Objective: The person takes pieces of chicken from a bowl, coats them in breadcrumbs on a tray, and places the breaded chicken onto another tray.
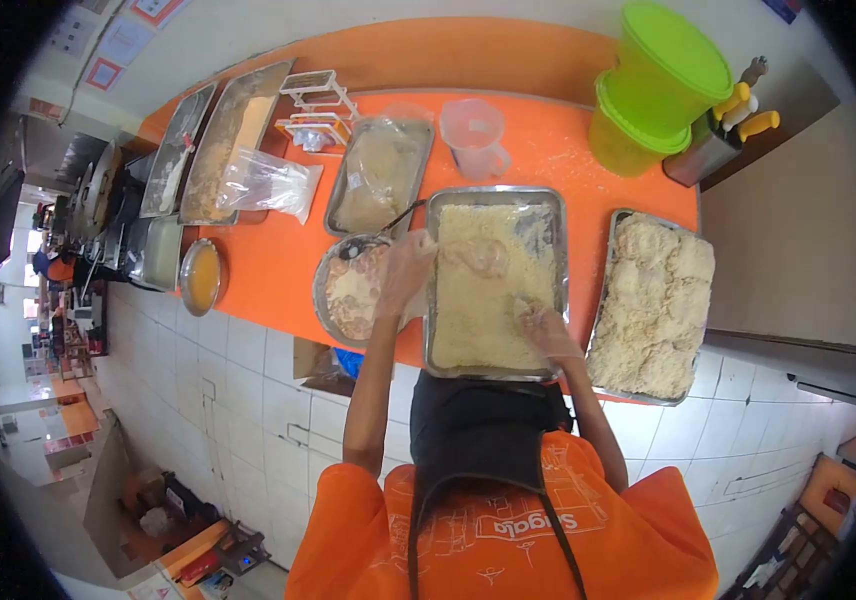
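Note:
A metal tray (488,340) of pale yellow crumbs lies in front of my body. My left hand (411,265) is over the tray's left edge, beside a flat piece of raw meat (480,257) on the crumbs. Blur hides whether its fingers grip the meat. My right hand (546,332) is low over the tray's right side, its fingers bent down at the crumbs; what they hold, if anything, is too blurred to tell. Left of the tray, a round metal bowl (321,300) holds meat pieces with pale powder and a dark-handled utensil.
At the right stands a tray of crumb-coated pieces (651,305). Behind are a clear jug (474,140), green tubs (663,75) and a knife holder (700,150). To the left are a plastic-covered tray (380,175), a powder bag (270,183) and a bowl of yellow liquid (204,277).

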The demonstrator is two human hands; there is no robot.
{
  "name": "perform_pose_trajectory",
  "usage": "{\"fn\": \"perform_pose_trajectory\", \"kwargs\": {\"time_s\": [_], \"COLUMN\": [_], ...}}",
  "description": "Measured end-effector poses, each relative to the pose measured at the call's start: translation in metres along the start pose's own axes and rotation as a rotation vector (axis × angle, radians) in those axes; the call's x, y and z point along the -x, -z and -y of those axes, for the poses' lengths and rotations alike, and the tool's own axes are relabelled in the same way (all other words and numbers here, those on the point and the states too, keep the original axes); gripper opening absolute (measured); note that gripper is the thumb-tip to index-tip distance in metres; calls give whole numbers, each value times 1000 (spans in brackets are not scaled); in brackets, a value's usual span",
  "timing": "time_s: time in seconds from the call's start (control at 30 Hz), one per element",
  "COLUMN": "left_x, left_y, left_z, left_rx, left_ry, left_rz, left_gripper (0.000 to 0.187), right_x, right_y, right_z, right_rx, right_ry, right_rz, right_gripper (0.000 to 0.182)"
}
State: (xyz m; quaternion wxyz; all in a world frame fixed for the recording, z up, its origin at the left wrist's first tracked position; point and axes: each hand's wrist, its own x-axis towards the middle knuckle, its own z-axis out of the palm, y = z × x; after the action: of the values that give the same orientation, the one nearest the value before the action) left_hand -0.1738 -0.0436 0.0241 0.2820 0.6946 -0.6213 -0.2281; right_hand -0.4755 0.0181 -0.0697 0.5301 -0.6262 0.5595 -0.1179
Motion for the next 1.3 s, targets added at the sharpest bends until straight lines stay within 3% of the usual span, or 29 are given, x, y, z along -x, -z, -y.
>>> {"fn": "perform_pose_trajectory", "kwargs": {"time_s": [0.03,0.13,0.2,0.23,0.33,0.43,0.63,0.73,0.83,0.93,1.03,1.13,1.23,1.3], "left_x": [0,14,19,23,37,50,78,85,88,88,91,95,91,94], "left_y": [2,17,29,33,46,54,51,53,56,50,54,42,48,50], "left_z": [-2,12,32,40,68,87,101,103,104,117,114,128,123,118], "left_rx": [7,27,37,-113,32,126,207,142,188,215,264,91,238,236], "left_ry": [1,-15,-80,-21,87,170,262,180,276,275,258,238,274,312], "left_rz": [-13,-42,-72,-154,-180,-175,-231,-277,-239,-270,-272,-320,-215,-212], "left_gripper": [34,33,34,29,29,32,31,30,47,49,49,51,55,57], "right_x": [0,-4,-6,-8,-27,-31,-42,-53,-47,-76,-88,-121,-129,-123], "right_y": [0,-7,-13,-17,-46,-61,-72,-92,-89,-82,-54,-35,-41,-40], "right_z": [11,15,27,34,20,31,72,52,58,44,68,85,82,88], "right_rx": [124,383,458,488,558,425,848,799,901,819,875,727,1011,1045], "right_ry": [7,313,449,522,530,691,957,898,745,724,742,647,827,775], "right_rz": [-39,-185,-400,-503,-256,-124,-84,-80,-27,14,-212,-246,-426,-346], "right_gripper": [46,57,58,59,71,79,73,60,46,43,42,44,43,48]}}
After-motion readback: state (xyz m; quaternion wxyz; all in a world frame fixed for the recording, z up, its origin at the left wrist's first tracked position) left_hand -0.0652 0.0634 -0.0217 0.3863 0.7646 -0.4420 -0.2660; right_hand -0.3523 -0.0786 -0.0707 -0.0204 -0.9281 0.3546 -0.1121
